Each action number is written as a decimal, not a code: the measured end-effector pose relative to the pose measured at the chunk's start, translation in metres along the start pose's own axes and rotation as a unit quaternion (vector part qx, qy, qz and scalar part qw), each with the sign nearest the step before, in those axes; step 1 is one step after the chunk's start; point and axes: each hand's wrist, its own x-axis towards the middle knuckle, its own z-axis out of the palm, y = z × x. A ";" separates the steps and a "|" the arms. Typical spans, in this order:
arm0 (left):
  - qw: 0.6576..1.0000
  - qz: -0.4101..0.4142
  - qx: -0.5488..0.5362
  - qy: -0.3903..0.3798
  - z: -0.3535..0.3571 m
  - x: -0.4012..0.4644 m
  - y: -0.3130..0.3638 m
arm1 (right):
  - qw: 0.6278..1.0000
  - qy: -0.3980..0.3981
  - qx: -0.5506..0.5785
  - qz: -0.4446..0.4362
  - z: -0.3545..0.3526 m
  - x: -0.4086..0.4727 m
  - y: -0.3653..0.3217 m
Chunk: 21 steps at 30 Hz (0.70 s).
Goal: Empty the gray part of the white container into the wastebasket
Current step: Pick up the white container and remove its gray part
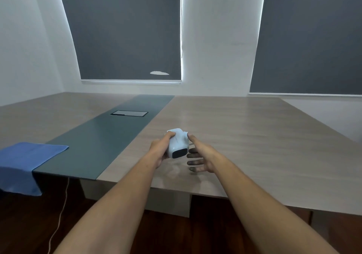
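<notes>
A small white container (177, 140) with a dark gray part (179, 153) at its near end is held just above the wooden table (254, 136). My left hand (159, 149) grips its left side, thumb over the top. My right hand (198, 156) is at its right side, thumb touching the top, the other fingers spread apart beside and below the gray part. The fingertips of that hand look dark. No wastebasket is in view.
A dark green strip (101, 136) runs down the table with a rectangular hatch (129, 113). A blue cloth (25, 161) hangs over the table's near left edge. A thin white cable (60, 214) drops to the dark floor. Gray blinds cover the windows behind.
</notes>
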 end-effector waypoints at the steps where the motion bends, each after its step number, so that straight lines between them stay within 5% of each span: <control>1: 1.000 0.001 0.001 -0.009 0.003 -0.001 0.001 | 1.000 -0.007 0.004 -0.006 -0.001 -0.001 0.000; 11: 0.999 0.024 0.007 -0.046 0.018 -0.006 0.010 | 0.996 -0.016 0.065 -0.061 -0.010 0.000 0.003; 21: 0.998 0.040 0.008 -0.040 0.020 0.000 0.006 | 0.971 0.067 0.217 -0.073 -0.030 0.013 0.008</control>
